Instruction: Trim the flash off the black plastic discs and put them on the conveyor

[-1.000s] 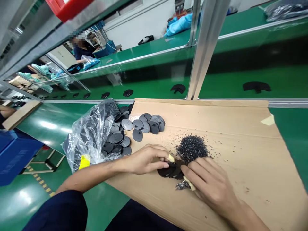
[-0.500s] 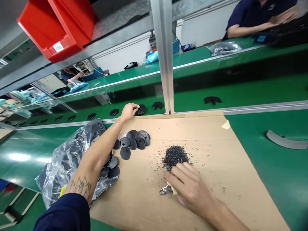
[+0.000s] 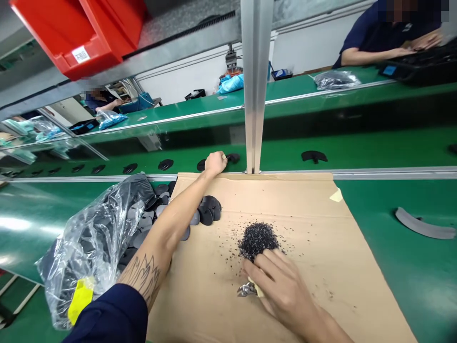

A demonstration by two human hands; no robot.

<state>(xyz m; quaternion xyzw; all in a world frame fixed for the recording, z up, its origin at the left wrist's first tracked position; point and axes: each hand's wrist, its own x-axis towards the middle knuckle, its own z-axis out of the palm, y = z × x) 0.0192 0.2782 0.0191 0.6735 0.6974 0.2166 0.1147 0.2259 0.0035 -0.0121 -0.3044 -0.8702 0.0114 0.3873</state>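
Observation:
My left hand [image 3: 216, 163] reaches far out to the green strip behind the cardboard. Its fingers are pinched at the near edge of a curved black piece [image 3: 233, 157], and a pale cover shows on one fingertip. Just left of that hand lies a black disc [image 3: 201, 165], partly hidden by it. Wrapped around a pair of nippers [image 3: 247, 289], my right hand [image 3: 283, 286] rests on the cardboard, with the metal jaws pointing left. A heap of small black bits [image 3: 259, 239] touches its knuckles. Loose black discs [image 3: 210, 209] lie beside my left forearm.
A clear plastic bag [image 3: 89, 238] of discs stands at the left edge of the cardboard [image 3: 303, 200]. An upright metal post [image 3: 255, 95] rises behind it. A red bin [image 3: 82, 38] hangs overhead. A curved grey strip [image 3: 424, 226] lies right. Two co-workers sit across.
My left hand has moved right, from the black disc to the curved black piece. My right hand stays by the heap with the nippers. The view has shifted slightly.

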